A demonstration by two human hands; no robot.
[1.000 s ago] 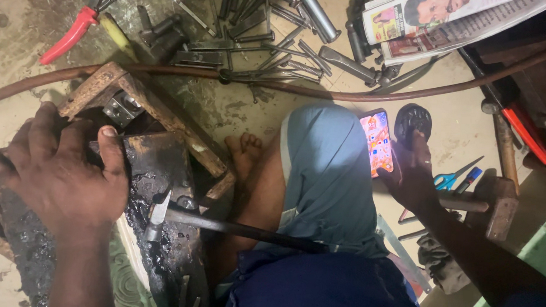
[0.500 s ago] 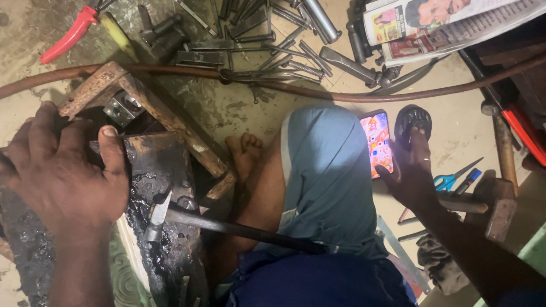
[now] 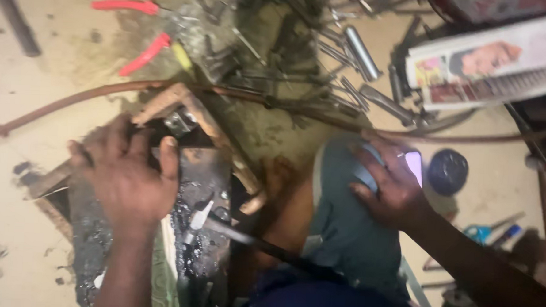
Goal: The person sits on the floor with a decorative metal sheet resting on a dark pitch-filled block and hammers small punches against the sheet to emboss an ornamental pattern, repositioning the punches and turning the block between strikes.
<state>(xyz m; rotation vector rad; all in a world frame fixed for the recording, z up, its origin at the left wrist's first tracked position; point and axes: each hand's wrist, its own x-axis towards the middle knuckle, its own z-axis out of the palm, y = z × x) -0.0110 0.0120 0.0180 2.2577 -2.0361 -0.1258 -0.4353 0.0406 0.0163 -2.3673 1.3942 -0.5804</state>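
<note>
My left hand (image 3: 124, 178) lies palm down, fingers apart, on a greasy black metal part (image 3: 201, 181) that sits inside a rough wooden frame (image 3: 171, 103). My right hand (image 3: 388, 183) rests spread on my bent knee in grey-blue shorts (image 3: 337, 236), with its fingertips over the edge of a lit phone (image 3: 415, 166). It grips nothing. A small hammer (image 3: 199, 221) lies on the black part, its dark handle running right toward my leg.
A pile of metal tools and sockets (image 3: 332, 70) lies at the top, with red-handled pliers (image 3: 137, 31) to its left. A brown hose (image 3: 72, 105) crosses the floor. A black round lid (image 3: 447, 170), a folded newspaper (image 3: 491, 65) and a blue-handled tool (image 3: 484, 233) are at right.
My right hand has moved left from the floor beside the phone and black lid onto my knee. My left hand stays on the black part. The view has shifted and blurred.
</note>
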